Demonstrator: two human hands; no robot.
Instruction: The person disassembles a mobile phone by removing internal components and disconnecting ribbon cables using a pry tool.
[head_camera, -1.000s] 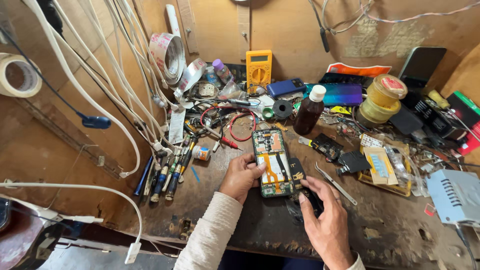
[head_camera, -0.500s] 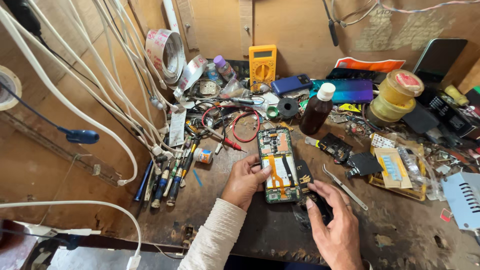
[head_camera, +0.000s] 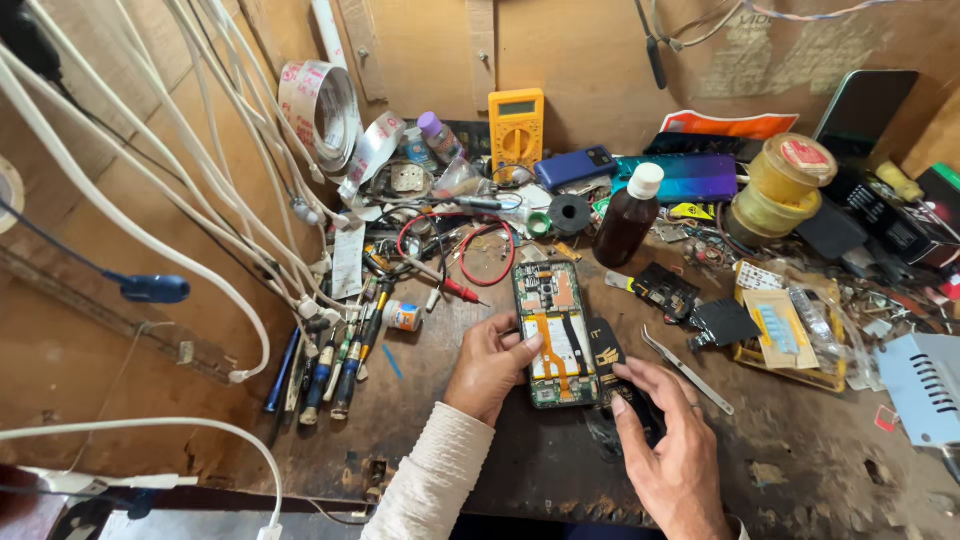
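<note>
An opened phone (head_camera: 553, 330) with bare green circuit boards and an orange flex strip lies flat on the dark wooden bench (head_camera: 800, 470). My left hand (head_camera: 487, 365) rests against its left edge, thumb on the lower part of the phone. My right hand (head_camera: 675, 455) lies just right of the phone, fingers over a black part (head_camera: 606, 350) with a yellow mark beside the phone's lower right edge. Metal tweezers (head_camera: 687, 370) lie just beyond my right hand.
A row of screwdrivers (head_camera: 335, 355) lies left of the phone. Behind it are red probe leads (head_camera: 470, 270), a yellow multimeter (head_camera: 516, 130), a brown bottle (head_camera: 628, 215), tape rolls (head_camera: 320, 110) and phones. White cables (head_camera: 150, 200) hang along the left wall. Small parts crowd the right side.
The view has shifted slightly closer and lower. My right hand has edged up along the black part beside the phone. My left hand stays on the phone's left edge.
</note>
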